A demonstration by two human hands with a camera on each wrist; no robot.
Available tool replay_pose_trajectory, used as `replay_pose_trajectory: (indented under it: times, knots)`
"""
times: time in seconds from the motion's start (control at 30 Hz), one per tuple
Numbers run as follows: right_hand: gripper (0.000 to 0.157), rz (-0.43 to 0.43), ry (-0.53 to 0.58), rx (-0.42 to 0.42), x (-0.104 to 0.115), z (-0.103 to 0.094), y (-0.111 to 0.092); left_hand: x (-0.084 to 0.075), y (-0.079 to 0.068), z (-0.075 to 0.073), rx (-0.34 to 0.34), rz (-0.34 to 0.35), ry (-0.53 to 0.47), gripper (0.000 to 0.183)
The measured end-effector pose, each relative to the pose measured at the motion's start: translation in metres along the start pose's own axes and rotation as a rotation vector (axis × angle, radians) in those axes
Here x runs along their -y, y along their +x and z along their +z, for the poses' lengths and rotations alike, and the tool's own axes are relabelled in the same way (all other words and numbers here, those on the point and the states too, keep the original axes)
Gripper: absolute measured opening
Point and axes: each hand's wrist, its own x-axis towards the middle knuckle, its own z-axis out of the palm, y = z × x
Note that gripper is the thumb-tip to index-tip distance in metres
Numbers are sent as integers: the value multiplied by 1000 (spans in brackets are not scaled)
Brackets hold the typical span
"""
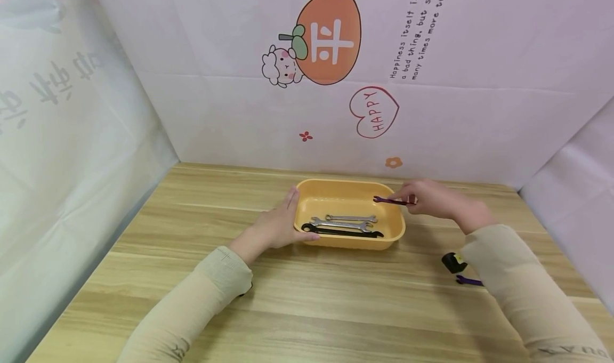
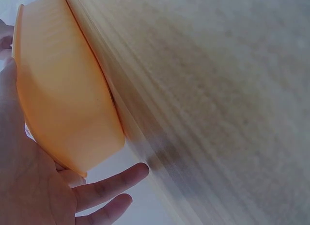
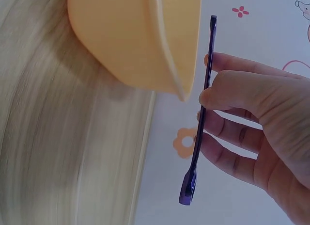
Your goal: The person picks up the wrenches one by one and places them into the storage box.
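Observation:
My right hand [image 1: 434, 199] pinches a purple wrench [image 3: 201, 113] between thumb and fingertips, above the right end of a yellow plastic bin [image 1: 345, 188]. In the right wrist view the wrench is seen edge-on, apart from the bin's rim. My left hand [image 1: 278, 225] rests against the bin's left end, thumb along the front rim and fingers along the left side. Two of its fingers stretch out straight past the bin in the left wrist view. Inside the bin lie a small silver wrench [image 1: 352, 219], a larger silver open-end wrench [image 1: 342, 225] and a black wrench [image 1: 342, 232].
To the right on the wooden table [image 1: 312, 309] lie a black and yellow tape measure [image 1: 453, 263] and another purple wrench [image 1: 468, 281], partly behind the right sleeve. A small dark thing [image 1: 243, 293] peeks out by the left sleeve. A printed white cloth [image 1: 230, 118] hangs behind.

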Motion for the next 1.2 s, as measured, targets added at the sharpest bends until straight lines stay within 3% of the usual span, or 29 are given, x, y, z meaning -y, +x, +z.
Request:
replay_pose_trajectory:
  times: [0.67, 1.2]
  knots:
    - [45, -4, 12, 60, 22, 3, 27, 1, 1, 0, -1, 0, 4, 133]
    - [44, -75, 24, 63, 30, 10, 46, 1, 1, -1, -3, 2, 10, 133]
